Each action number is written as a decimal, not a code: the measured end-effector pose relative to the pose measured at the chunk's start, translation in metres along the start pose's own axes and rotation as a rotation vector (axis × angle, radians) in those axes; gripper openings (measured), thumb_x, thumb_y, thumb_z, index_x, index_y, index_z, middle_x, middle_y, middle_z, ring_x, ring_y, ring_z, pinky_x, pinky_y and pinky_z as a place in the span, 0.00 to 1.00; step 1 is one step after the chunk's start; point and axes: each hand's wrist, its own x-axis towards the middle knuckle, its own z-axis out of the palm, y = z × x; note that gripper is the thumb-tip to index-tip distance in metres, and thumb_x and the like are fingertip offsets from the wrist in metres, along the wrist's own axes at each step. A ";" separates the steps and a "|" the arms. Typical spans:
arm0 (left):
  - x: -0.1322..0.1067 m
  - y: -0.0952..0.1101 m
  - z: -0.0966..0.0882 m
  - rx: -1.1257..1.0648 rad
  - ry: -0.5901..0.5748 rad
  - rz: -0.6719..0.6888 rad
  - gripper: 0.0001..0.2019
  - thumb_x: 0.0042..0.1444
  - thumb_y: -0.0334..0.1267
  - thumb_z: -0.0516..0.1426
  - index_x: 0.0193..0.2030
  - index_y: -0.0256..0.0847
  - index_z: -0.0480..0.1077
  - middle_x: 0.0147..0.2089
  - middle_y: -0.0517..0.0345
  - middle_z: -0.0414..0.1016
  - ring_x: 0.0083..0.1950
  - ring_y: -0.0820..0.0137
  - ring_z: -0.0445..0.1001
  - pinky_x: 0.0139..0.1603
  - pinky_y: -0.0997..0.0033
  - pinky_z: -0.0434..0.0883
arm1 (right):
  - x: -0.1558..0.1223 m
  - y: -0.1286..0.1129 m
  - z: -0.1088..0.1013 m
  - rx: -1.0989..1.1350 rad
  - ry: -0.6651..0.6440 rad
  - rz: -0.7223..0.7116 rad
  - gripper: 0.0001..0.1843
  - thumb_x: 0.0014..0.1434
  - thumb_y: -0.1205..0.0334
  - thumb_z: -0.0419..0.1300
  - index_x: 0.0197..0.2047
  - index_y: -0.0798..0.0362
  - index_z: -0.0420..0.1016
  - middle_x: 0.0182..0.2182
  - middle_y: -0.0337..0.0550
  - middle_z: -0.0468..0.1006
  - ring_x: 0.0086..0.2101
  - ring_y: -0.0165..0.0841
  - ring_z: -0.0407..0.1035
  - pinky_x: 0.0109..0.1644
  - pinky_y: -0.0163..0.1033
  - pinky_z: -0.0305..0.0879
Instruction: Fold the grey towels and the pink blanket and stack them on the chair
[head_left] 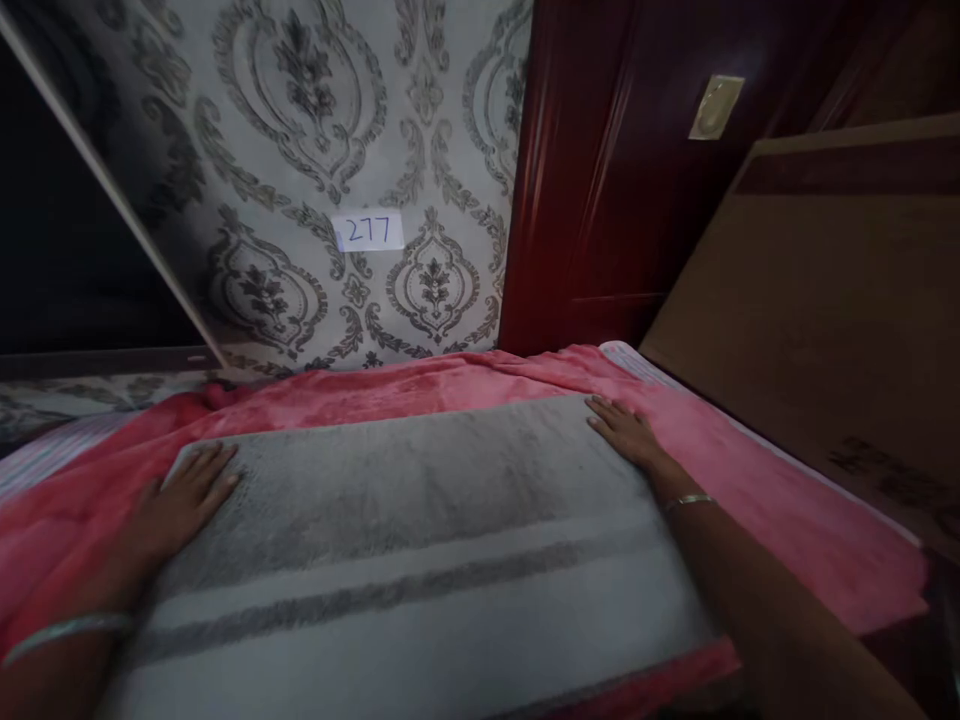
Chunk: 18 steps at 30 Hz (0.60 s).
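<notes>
A grey plush mat (420, 480) with pale bands and a darker stripe lies across a red-pink blanket (720, 430). My left hand (176, 510) rests on the far left corner of the mat, its fingers stretched out over the surface. On the far right corner lies my right hand (626, 432), flat and with fingers spread. Each wrist wears a light bangle. Neither hand grips anything; both touch the mat from above. The near edge of the mat runs partly out of view at the bottom.
Patterned wallpaper (300, 160) bears a paper label (367, 230) reading 277. A dark screen (82, 220) stands at the left. Behind on the right is a dark red wooden panel (592, 180), and a large cardboard box (832, 320) leans beside the blanket.
</notes>
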 end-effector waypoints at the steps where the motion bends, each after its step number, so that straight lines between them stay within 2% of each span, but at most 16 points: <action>1: 0.002 -0.002 0.003 -0.016 -0.010 -0.018 0.35 0.67 0.50 0.33 0.79 0.46 0.50 0.80 0.53 0.46 0.81 0.65 0.39 0.76 0.47 0.49 | 0.001 0.003 0.005 0.006 0.028 0.004 0.31 0.74 0.47 0.40 0.76 0.39 0.56 0.75 0.38 0.52 0.72 0.46 0.47 0.73 0.64 0.48; 4: 0.001 0.000 0.009 -0.006 0.025 -0.067 0.35 0.67 0.50 0.35 0.79 0.49 0.50 0.80 0.56 0.46 0.81 0.68 0.39 0.77 0.51 0.47 | 0.001 0.005 0.015 0.018 0.082 0.005 0.31 0.73 0.48 0.39 0.74 0.40 0.60 0.74 0.39 0.55 0.72 0.47 0.50 0.71 0.66 0.51; 6: -0.002 0.007 0.008 0.027 0.022 -0.093 0.33 0.68 0.48 0.35 0.78 0.47 0.52 0.80 0.55 0.47 0.81 0.68 0.41 0.76 0.52 0.49 | -0.002 0.004 0.013 0.009 0.091 -0.008 0.30 0.73 0.48 0.40 0.74 0.39 0.61 0.73 0.40 0.57 0.71 0.48 0.52 0.70 0.67 0.53; 9: -0.007 0.018 -0.003 0.082 0.021 -0.104 0.32 0.70 0.45 0.36 0.77 0.38 0.54 0.80 0.45 0.49 0.81 0.64 0.45 0.76 0.49 0.52 | -0.005 -0.002 -0.002 -0.049 0.047 0.034 0.30 0.73 0.49 0.41 0.73 0.40 0.62 0.73 0.41 0.58 0.70 0.49 0.55 0.69 0.68 0.55; 11: -0.008 0.026 -0.015 0.108 -0.015 -0.104 0.31 0.70 0.45 0.40 0.76 0.37 0.55 0.80 0.42 0.49 0.80 0.59 0.47 0.75 0.43 0.52 | -0.005 -0.016 -0.016 -0.106 0.000 0.095 0.29 0.73 0.51 0.41 0.71 0.44 0.66 0.72 0.45 0.59 0.69 0.53 0.54 0.67 0.72 0.54; 13: -0.008 0.040 -0.026 0.125 -0.071 -0.132 0.31 0.70 0.47 0.43 0.74 0.35 0.58 0.79 0.38 0.52 0.79 0.50 0.51 0.72 0.33 0.52 | -0.005 -0.045 -0.028 -0.142 0.004 0.097 0.29 0.73 0.52 0.41 0.69 0.48 0.69 0.71 0.50 0.61 0.70 0.57 0.51 0.67 0.75 0.51; 15: -0.007 0.066 -0.033 0.113 -0.014 -0.094 0.30 0.70 0.49 0.43 0.70 0.33 0.65 0.76 0.33 0.57 0.77 0.45 0.53 0.70 0.27 0.52 | -0.010 -0.095 -0.034 -0.129 0.056 -0.021 0.29 0.73 0.53 0.42 0.70 0.51 0.67 0.71 0.52 0.61 0.71 0.57 0.48 0.69 0.73 0.49; 16: -0.007 0.085 -0.033 0.085 0.048 -0.023 0.30 0.70 0.50 0.43 0.70 0.34 0.65 0.76 0.33 0.58 0.78 0.45 0.52 0.71 0.28 0.51 | -0.016 -0.127 -0.034 -0.103 0.078 -0.118 0.30 0.73 0.53 0.44 0.73 0.52 0.63 0.72 0.53 0.60 0.71 0.55 0.49 0.70 0.70 0.50; 18: -0.010 0.132 -0.024 0.001 0.045 0.259 0.29 0.71 0.49 0.44 0.73 0.39 0.61 0.78 0.40 0.55 0.79 0.51 0.51 0.74 0.36 0.49 | -0.033 -0.198 -0.028 -0.046 0.046 -0.371 0.31 0.73 0.52 0.46 0.76 0.49 0.57 0.74 0.50 0.54 0.72 0.52 0.46 0.72 0.66 0.48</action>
